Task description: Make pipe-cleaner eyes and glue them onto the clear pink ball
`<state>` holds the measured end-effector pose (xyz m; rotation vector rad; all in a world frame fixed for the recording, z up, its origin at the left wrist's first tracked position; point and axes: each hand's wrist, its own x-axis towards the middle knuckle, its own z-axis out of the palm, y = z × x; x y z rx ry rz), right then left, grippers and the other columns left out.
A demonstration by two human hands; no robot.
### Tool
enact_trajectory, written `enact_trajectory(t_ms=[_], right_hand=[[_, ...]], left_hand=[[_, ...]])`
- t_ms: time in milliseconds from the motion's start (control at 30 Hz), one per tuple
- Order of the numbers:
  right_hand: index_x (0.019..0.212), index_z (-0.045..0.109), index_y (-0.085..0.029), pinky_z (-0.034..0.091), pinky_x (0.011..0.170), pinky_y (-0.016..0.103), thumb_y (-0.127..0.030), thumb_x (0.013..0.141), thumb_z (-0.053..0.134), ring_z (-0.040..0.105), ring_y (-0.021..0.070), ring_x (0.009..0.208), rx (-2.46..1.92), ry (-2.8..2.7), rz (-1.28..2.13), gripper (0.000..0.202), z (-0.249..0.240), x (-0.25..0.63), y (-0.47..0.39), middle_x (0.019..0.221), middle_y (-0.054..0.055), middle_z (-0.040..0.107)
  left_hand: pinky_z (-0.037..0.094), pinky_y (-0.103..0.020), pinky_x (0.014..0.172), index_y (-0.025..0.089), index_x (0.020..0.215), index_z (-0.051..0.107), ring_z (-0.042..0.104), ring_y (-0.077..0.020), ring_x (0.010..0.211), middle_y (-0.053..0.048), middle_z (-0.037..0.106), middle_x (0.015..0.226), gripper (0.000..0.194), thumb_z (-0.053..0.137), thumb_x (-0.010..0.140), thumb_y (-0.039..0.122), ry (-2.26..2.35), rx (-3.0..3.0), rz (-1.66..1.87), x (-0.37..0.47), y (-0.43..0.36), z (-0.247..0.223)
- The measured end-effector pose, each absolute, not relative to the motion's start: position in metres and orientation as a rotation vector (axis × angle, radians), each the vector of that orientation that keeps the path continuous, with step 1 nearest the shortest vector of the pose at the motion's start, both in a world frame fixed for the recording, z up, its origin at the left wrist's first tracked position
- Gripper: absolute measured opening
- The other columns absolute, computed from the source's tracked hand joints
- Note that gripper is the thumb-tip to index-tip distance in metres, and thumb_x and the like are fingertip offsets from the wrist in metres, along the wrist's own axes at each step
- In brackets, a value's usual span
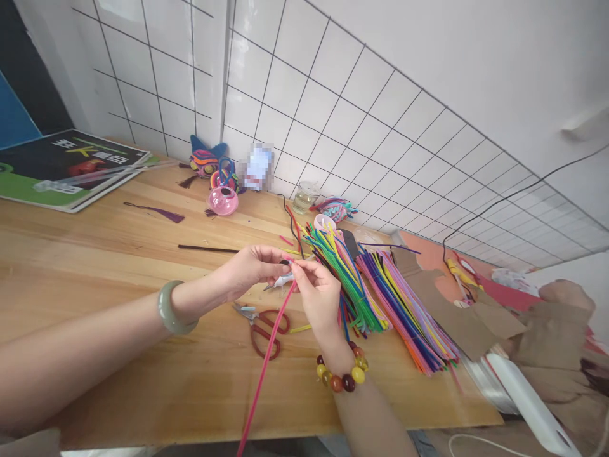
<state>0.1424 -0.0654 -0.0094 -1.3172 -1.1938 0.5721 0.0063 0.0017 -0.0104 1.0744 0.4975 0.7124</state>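
Over the middle of the wooden table, my left hand [254, 270] pinches a small dark piece with pink at its edge. Close against it, my right hand [318, 292] is closed on the upper end of a long pink pipe cleaner [267, 362], which hangs down past the table's front edge. The fingertips of both hands almost meet and partly hide the small piece. Beneath the hands lie red-handled scissors [262, 331] and a white tool with a pointed metal tip [281, 280].
Pipe cleaner bundles [352, 279] lie to the right, beside cardboard [457, 311]. Behind stand a glass jar [306, 197], a pink bowl [223, 200], colourful figures [205, 158] and a phone [258, 166]. A book [71, 168] and a purple tassel [162, 212] are left.
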Motion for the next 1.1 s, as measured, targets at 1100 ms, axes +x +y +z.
enact_trajectory(t_ms=[1100], right_hand=[[0.083,0.066,-0.016,0.049,0.053,0.026,-0.028,0.078,0.060,0.059,0.0135,0.061,-1.329,-1.234,0.540,0.015,-0.0088,0.1431,-0.0665,0.078,0.005,0.066]], left_hand=[[0.046,-0.020,0.058,0.011,0.081,0.068,0.056,-0.0076,0.055,-0.003,0.064,0.065,0.024,0.062,0.078,0.034,0.459,0.920,0.651,0.0041,0.0035,-0.0098]])
